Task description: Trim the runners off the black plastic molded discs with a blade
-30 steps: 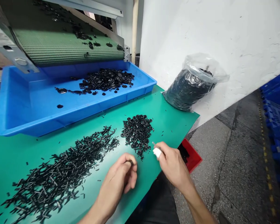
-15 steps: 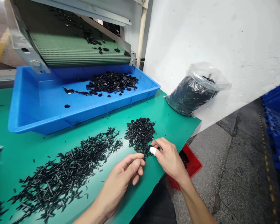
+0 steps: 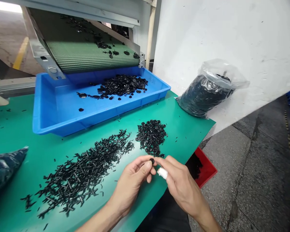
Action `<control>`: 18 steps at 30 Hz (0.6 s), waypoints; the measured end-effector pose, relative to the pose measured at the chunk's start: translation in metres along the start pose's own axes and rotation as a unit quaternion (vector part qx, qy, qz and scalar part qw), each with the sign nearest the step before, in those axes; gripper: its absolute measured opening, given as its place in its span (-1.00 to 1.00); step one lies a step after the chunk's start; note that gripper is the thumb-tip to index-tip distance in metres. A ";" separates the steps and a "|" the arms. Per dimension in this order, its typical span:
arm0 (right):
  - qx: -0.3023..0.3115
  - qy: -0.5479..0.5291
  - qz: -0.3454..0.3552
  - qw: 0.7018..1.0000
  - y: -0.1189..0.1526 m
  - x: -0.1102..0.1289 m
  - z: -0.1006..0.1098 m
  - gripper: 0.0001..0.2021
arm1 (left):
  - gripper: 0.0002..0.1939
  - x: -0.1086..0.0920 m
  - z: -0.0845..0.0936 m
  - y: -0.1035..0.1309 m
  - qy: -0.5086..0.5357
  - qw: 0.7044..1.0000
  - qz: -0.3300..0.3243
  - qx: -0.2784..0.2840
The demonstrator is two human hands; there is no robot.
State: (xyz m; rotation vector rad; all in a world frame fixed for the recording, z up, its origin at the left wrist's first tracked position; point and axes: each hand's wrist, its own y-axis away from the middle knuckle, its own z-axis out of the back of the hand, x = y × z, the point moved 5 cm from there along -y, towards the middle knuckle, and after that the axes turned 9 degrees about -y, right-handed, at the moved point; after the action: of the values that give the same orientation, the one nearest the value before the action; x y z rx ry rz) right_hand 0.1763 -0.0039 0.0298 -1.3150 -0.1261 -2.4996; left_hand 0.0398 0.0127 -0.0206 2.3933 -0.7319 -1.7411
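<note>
Closing in on one part was the change: hands well apart a sec ago, now fingertips meeting just short of the R pile's near edge. L hand had thumb + index pinching a small blk disc; disc sat at those fingertips, above the green table. R hand had its index right by the disc, white wrap on thumb; cdn't tell if it was pinching anything. Thin strip seen earlier at R fingertips no longer discernible. My read: both hands prob on the same pc now, L holding, R working it.

Containers: tray, under belt end, had a heap of mixed blk parts toward back R, a few strays L of it. More blk bits on belt. Clear bag leaned by white wall, mouth open, mostly full of dark stuff. Red bin, below table edge: blk bits, type unclear. 2nd bag, cropped at L: dark contents, no ID. Stick pile lay loose on table.
</note>
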 end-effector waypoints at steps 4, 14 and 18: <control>-0.002 0.085 -0.006 0.996 0.005 -0.006 0.002 -0.49 | -0.67 0.003 0.002 0.000 -0.012 1.000 0.006 -0.005; -0.036 0.122 0.003 0.992 0.007 -0.001 -0.003 -0.72 | -0.62 0.003 0.004 0.003 -0.080 0.996 -0.001 -0.029; -0.056 0.157 0.024 0.986 0.008 0.002 -0.008 -0.71 | -0.62 0.003 0.003 0.003 -0.089 0.996 -0.007 -0.030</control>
State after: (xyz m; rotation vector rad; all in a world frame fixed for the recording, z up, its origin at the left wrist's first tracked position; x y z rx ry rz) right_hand 0.1711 -0.0139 0.0264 -0.9326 0.1180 -2.6661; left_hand 0.0367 0.0093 -0.0235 2.2316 -0.6720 -1.9712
